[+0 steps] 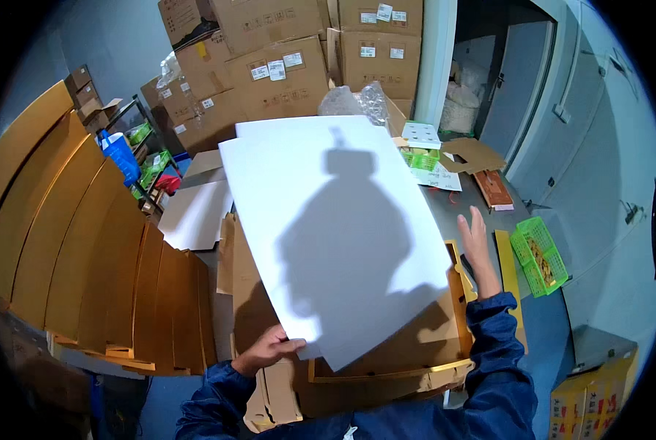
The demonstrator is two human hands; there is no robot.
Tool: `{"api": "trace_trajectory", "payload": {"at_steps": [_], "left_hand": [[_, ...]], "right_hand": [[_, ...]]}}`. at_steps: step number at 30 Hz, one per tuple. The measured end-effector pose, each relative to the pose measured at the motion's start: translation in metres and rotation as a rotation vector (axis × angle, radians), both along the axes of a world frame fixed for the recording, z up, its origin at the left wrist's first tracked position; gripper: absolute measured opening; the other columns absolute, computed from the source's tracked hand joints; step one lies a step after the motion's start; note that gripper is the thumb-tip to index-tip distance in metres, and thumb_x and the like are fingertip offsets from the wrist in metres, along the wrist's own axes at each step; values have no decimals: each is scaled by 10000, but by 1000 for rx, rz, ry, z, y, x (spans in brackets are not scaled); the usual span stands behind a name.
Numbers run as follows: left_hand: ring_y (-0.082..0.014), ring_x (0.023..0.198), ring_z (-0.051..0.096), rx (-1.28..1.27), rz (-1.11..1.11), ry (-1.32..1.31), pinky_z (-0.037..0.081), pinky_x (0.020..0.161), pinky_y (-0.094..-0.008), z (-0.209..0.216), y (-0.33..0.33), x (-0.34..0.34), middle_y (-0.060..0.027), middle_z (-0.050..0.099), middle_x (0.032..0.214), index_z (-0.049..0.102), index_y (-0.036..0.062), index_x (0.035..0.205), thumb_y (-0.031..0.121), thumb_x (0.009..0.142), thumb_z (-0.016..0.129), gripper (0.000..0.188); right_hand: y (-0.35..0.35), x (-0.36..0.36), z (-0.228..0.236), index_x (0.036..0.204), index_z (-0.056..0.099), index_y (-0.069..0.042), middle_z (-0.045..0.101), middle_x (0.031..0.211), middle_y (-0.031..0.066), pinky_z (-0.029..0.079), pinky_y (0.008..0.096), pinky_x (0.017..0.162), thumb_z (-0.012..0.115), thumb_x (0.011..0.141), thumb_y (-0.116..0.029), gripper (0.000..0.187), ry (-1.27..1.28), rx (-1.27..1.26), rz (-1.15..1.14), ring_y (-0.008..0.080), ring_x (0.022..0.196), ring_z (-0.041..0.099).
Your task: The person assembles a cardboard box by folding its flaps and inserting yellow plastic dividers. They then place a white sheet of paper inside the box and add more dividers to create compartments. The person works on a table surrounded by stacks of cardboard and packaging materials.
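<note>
Gripping white sheets (350, 235) by their near-left edge was the left hand (269, 349). Right of them hung the empty, outstretched right hand (476, 242).

white sheets (350, 242) cover much of the frame (394, 375), blocking a reach straight down; its near right part lies open from above. a gap parts sheets from right hand (477, 246). tall panels (93, 242) wall off the left.

Grey table (503, 221), cardboard (482, 154), reddish slab (493, 189) atop
</note>
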State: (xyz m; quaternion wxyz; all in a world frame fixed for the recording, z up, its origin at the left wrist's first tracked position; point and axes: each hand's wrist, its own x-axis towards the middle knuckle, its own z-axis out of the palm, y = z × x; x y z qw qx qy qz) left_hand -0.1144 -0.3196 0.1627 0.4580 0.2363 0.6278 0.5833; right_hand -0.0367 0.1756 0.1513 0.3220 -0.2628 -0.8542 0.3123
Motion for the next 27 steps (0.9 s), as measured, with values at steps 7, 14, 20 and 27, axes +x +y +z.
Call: {"api": "trace_trajectory", "payload": {"at_steps": [7, 14, 20, 27], "left_hand": [[-160, 1049, 524, -79, -90, 487, 449, 872, -313, 10, 39, 37, -68, 568, 1159, 501, 43, 1266, 120, 904, 569, 377], [-264, 1144, 459, -245, 676, 898, 388, 959, -379, 16, 87, 44, -226, 434, 1259, 277, -87, 1332, 259, 859, 654, 697], [-210, 1169, 459, 2, 408, 146, 379, 991, -345, 39, 96, 68, -137, 504, 1266, 400, -17, 1338, 297, 865, 661, 624], [-141, 924, 559, -98, 191, 542, 458, 815, -288, 135, 88, 59, -67, 622, 997, 559, -20, 1151, 180, 855, 659, 371]], "right_hand": [[34, 62, 3, 1025, 571, 4, 637, 924, 115, 532, 309, 632, 579, 901, -263, 294, 507, -956, 234, 194, 730, 631], [-22, 93, 36, 1281, 461, -16, 546, 1173, 128, 467, 339, 853, 463, 930, -433, 545, 534, -1237, 387, 230, 1025, 547], [-13, 92, 31, 1328, 396, 32, 470, 1290, 177, 349, 337, 999, 404, 959, -440, 599, 508, -1137, 386, 258, 1185, 451], [28, 99, 161, 1413, 302, -32, 347, 1392, 248, 282, 463, 1052, 613, 804, -488, 822, 416, 834, 0, 366, 1296, 342]]}}
